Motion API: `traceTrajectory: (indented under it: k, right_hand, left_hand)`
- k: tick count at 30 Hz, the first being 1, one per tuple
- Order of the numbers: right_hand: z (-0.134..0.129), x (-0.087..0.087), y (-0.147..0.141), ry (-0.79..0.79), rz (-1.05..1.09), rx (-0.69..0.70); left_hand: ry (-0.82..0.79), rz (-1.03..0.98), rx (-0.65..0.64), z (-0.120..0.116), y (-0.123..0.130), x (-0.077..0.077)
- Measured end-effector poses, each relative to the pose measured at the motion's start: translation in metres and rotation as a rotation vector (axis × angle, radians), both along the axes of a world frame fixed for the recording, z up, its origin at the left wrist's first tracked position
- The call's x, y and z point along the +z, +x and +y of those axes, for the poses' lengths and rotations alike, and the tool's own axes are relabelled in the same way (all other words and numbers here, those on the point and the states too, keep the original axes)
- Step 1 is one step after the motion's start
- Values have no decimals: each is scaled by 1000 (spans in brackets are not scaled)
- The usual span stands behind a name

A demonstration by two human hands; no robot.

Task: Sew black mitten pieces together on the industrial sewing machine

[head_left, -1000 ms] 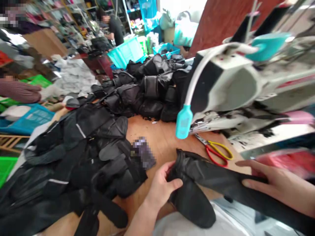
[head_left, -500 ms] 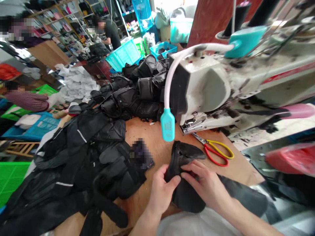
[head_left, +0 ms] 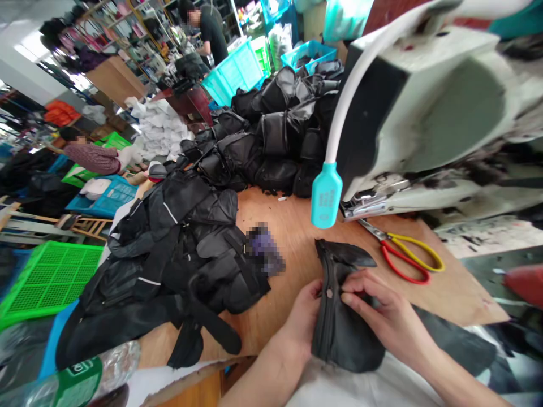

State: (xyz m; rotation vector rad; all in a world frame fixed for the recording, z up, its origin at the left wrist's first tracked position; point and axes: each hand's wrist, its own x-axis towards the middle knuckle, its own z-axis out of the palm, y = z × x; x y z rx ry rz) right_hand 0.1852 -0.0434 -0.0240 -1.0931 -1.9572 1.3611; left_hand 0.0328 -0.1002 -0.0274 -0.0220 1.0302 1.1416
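Observation:
A black fabric pouch piece [head_left: 350, 336] with a zip along its left side is held up at the front edge of the table. My left hand [head_left: 303, 319] is closed on its left edge, with most fingers hidden behind the fabric. With thumb and fingertips, my right hand [head_left: 382, 302] pinches the material just right of the zip. A small pale round spot shows on the zip strip between my hands. Scissors [head_left: 388, 236] with one red and one yellow handle lie beyond my right hand, blades toward the sewing machine [head_left: 458, 118].
A turquoise-headed lamp [head_left: 326, 195] hangs above the wooden table [head_left: 292, 217]. Black bags [head_left: 195, 220] heap up at left and behind. A plastic bottle [head_left: 93, 370] lies at lower left near a green crate [head_left: 55, 277]. Two people [head_left: 214, 37] are in the background.
The view has shifted, bringing the bottle into sight. The pouch piece has turned so its zip strip shows more fully. My left thumb has moved off its front, while my right hand still pinches it.

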Motion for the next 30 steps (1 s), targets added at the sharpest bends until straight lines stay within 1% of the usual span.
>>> traceTrajectory:
  k: [3, 7, 10, 12, 15, 17, 18, 19, 20, 22, 23, 24, 25, 26, 27, 28, 29, 30]
  right_hand:
    - [-1, 0, -1, -17, -31, 10]
    - [-7, -2, -3, -30, -47, -20]
    - [-8, 0, -3, -47, -36, -49]
    - [-5, 3, 1, -107, -25, -91]
    - [3, 7, 7, -248, 3, -130]
    - [8, 10, 8, -264, -16, -102]
    - [10, 13, 8, -231, -40, -91]
    - [12, 15, 7, -180, -64, -82]
    - [13, 18, 6, -123, -83, -72]
    - [15, 26, 2, -21, -105, -36]
    - [15, 30, 0, 14, -111, 4]
    - [15, 34, -3, 34, -114, 59]
    - [14, 38, -5, 44, -117, 120]
    - [14, 41, -8, 50, -118, 174]
    - [14, 45, -9, 55, -115, 209]
    - [14, 47, -10, 56, -112, 218]
    - [15, 50, -10, 51, -113, 199]
    - [17, 52, -8, 41, -118, 163]
  left_hand:
    - [32, -48, -21, 2, -2, -1]
    - [94, -90, 95, 2, 3, -3]
    - [90, -179, 142, -3, 8, 1]
    - [88, -262, 126, -8, 10, 4]
    - [103, -388, 35, -17, 9, 5]
    - [88, -373, -2, -22, 8, 4]
    - [85, -302, 1, -23, 6, 5]
    - [88, -182, 12, -25, 4, 6]
    - [94, -14, 32, -27, 1, 9]
    - [137, 410, 76, -29, -8, 21]
    - [184, 636, 75, -29, -14, 30]
    - [251, 852, 42, -27, -20, 40]
    - [348, 1040, -40, -24, -26, 50]
    - [464, 1189, -173, -19, -31, 60]
    - [562, 1295, -328, -12, -37, 69]
    - [628, 1351, -476, -4, -42, 76]
    - [654, 1361, -614, 4, -47, 81]
    - [657, 1344, -714, 13, -51, 84]
